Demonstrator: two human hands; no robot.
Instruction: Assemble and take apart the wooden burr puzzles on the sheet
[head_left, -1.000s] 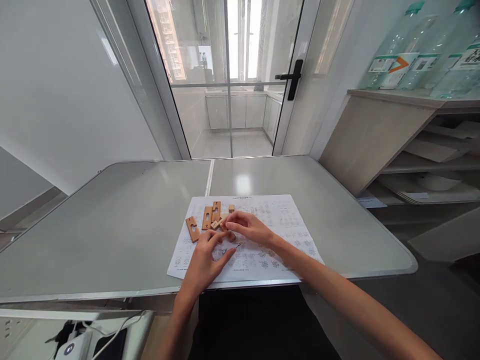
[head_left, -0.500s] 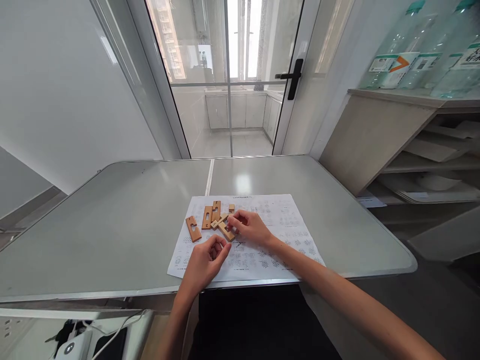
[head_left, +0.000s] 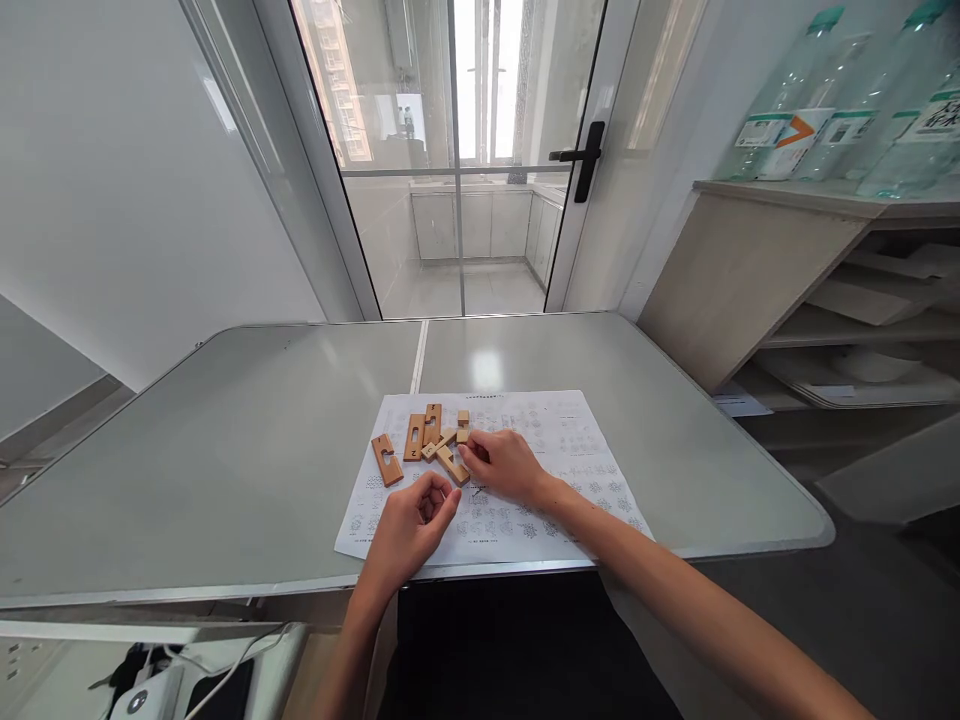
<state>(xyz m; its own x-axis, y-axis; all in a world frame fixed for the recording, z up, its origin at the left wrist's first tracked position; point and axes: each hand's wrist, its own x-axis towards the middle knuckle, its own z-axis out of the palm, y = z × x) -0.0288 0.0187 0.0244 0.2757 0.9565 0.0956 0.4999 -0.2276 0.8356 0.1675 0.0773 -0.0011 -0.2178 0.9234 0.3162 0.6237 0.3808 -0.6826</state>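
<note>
Several wooden puzzle pieces lie on a printed sheet. My right hand (head_left: 504,464) is pinched at the near end of a small notched light-wood piece (head_left: 463,420), whose lower part the fingers hide. Just left of these fingers, a light notched piece (head_left: 453,466) lies slanted, beside another light piece (head_left: 430,451). My left hand (head_left: 411,518) rests near the sheet's front edge, fingers loosely curled in and nothing visible in them. Beyond it are a darker notched piece (head_left: 387,460), a slotted piece (head_left: 414,438) and a further notched piece (head_left: 433,422).
The printed sheet (head_left: 540,430) with small diagrams lies on a grey table (head_left: 262,450). A glass door (head_left: 495,240) stands behind the table. To the right is a shelf unit (head_left: 750,260) with large plastic bottles (head_left: 780,110). Cables and a white device (head_left: 150,690) sit below left.
My right hand has drawn back slightly to the right, uncovering more of the light-wood pieces. My left hand has stayed almost still.
</note>
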